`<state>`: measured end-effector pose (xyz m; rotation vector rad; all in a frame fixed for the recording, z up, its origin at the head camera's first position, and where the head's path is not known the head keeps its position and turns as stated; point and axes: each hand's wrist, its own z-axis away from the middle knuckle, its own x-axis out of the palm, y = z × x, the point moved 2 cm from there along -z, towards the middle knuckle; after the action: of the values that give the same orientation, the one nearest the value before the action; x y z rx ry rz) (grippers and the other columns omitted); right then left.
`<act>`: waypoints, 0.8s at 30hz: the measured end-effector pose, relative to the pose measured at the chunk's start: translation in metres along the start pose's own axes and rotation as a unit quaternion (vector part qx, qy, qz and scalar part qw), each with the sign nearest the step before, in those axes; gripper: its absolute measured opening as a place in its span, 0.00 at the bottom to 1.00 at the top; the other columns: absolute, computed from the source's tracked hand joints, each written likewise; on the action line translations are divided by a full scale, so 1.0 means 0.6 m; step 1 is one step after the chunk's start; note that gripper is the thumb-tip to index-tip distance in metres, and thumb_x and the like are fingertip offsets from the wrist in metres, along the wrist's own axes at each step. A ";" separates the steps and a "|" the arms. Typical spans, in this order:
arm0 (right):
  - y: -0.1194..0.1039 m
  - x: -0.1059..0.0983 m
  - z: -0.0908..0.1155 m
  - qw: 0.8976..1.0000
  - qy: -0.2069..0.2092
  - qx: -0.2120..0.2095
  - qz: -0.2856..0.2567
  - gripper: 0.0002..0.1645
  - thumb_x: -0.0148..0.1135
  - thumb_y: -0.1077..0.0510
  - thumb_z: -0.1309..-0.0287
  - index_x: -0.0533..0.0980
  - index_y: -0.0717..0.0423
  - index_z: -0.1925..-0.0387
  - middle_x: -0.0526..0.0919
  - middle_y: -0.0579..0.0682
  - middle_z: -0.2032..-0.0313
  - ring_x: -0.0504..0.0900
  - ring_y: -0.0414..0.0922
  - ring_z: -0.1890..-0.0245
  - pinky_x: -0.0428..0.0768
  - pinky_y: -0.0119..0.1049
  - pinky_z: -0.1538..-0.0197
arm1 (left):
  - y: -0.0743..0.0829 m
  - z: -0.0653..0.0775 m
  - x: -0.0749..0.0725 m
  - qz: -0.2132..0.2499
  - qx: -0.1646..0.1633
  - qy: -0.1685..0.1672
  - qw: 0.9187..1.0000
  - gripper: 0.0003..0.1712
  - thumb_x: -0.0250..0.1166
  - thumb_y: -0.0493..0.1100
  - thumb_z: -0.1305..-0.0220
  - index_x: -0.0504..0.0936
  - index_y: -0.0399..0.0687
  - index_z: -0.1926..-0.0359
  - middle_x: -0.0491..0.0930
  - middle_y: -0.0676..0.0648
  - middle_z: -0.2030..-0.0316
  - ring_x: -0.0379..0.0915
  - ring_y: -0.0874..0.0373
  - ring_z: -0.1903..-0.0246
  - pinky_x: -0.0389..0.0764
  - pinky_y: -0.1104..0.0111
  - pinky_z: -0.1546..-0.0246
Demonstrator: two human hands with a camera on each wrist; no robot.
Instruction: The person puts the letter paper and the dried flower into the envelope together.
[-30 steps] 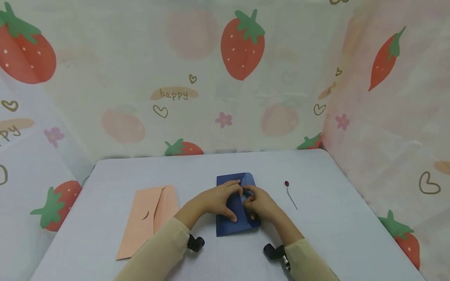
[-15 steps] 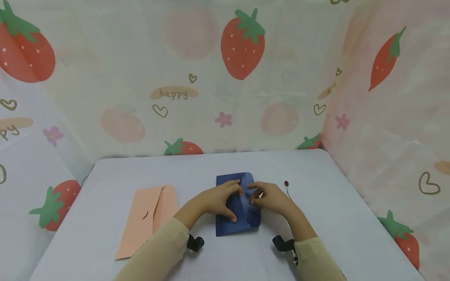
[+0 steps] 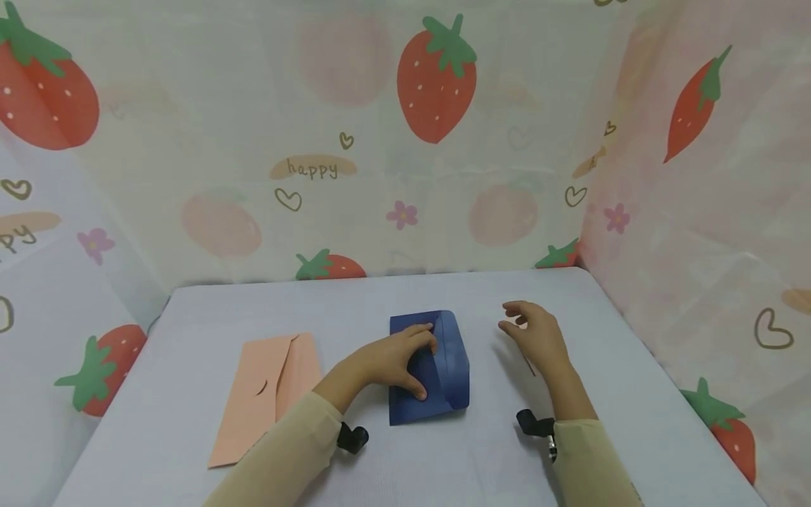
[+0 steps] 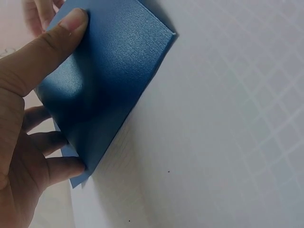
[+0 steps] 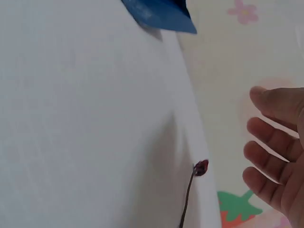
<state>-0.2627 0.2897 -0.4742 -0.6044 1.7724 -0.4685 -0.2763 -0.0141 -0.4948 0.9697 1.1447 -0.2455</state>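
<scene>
A navy blue envelope (image 3: pixel 412 408) lies on the white table with its flap (image 3: pixel 456 359) folded out to the right. My left hand (image 3: pixel 395 359) rests on its front, thumb spread away from the fingers; in the left wrist view the thumb (image 4: pixel 52 47) presses the blue paper and the fingertips touch it near the flap side. To the right, my right hand (image 3: pixel 538 338) hovers over the table, fingers slightly bent and holding nothing. Beneath it is a small dried red rosebud (image 5: pixel 201 167) on a thin stem (image 3: pixel 529 365); the bud is hidden by the hand in the head view.
A peach envelope (image 3: pixel 253 408) lies on the left of the table (image 3: pixel 405 472), partly under the left sleeve. Behind and at both sides hangs a strawberry-print cloth (image 3: pixel 380 232).
My right hand has left the blue envelope's flap and moved right, over the dried rosebud. The flap now shows fully. My left hand has stayed on the envelope.
</scene>
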 end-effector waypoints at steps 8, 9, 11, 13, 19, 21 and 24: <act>0.049 -0.011 -0.007 0.997 0.007 0.077 0.000 0.27 0.68 0.52 0.34 0.77 0.59 0.38 0.83 0.62 0.44 0.80 0.60 0.45 0.78 0.56 0.45 | 0.000 -0.001 0.000 -0.007 0.002 -0.001 1.000 0.42 0.81 0.65 0.54 0.69 0.66 0.41 0.50 0.48 0.19 0.54 0.45 0.23 0.69 0.48 0.31; 0.051 -0.011 -0.009 0.996 0.005 0.084 -0.002 0.28 0.68 0.51 0.34 0.77 0.59 0.37 0.83 0.62 0.44 0.80 0.60 0.44 0.77 0.56 0.44 | -0.001 0.000 0.000 -0.007 0.001 0.000 1.000 0.42 0.81 0.65 0.54 0.69 0.66 0.41 0.50 0.48 0.19 0.54 0.45 0.23 0.69 0.48 0.31; 0.056 -0.013 -0.012 0.995 -0.004 0.095 -0.006 0.29 0.68 0.51 0.34 0.76 0.61 0.37 0.82 0.63 0.43 0.79 0.61 0.43 0.77 0.57 0.44 | 0.000 0.000 0.000 -0.006 0.002 0.001 1.000 0.42 0.81 0.64 0.54 0.69 0.66 0.41 0.50 0.48 0.19 0.54 0.45 0.23 0.69 0.48 0.30; 0.060 -0.012 -0.015 0.995 -0.015 0.103 -0.011 0.30 0.68 0.51 0.35 0.76 0.62 0.37 0.82 0.64 0.43 0.79 0.62 0.43 0.77 0.57 0.43 | 0.001 0.000 0.000 -0.004 0.001 0.001 1.000 0.42 0.81 0.64 0.54 0.69 0.66 0.42 0.50 0.48 0.19 0.53 0.45 0.23 0.68 0.49 0.30; 0.072 -0.002 -0.018 0.988 -0.042 0.143 -0.031 0.32 0.69 0.48 0.35 0.75 0.63 0.37 0.81 0.65 0.42 0.78 0.62 0.41 0.77 0.56 0.42 | 0.003 0.001 -0.002 0.000 0.000 0.000 1.000 0.42 0.82 0.64 0.54 0.69 0.67 0.42 0.50 0.48 0.19 0.53 0.45 0.22 0.67 0.48 0.30; 0.077 0.003 -0.018 0.986 -0.047 0.154 -0.035 0.32 0.70 0.48 0.36 0.76 0.64 0.38 0.81 0.66 0.43 0.78 0.61 0.42 0.77 0.55 0.41 | 0.003 0.000 -0.001 0.001 0.001 0.001 1.000 0.42 0.82 0.63 0.53 0.69 0.65 0.41 0.50 0.48 0.19 0.53 0.45 0.22 0.67 0.47 0.30; 0.084 0.009 -0.016 0.985 -0.049 0.162 -0.030 0.31 0.71 0.48 0.37 0.77 0.65 0.40 0.82 0.65 0.46 0.79 0.59 0.45 0.77 0.54 0.42 | 0.002 0.000 0.000 0.002 0.001 0.000 1.000 0.42 0.82 0.63 0.53 0.69 0.65 0.41 0.50 0.48 0.19 0.52 0.45 0.22 0.67 0.47 0.29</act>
<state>-0.2810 0.3261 -0.5058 -0.4443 1.5458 -0.7395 -0.2755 -0.0135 -0.4943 0.9731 1.1429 -0.2427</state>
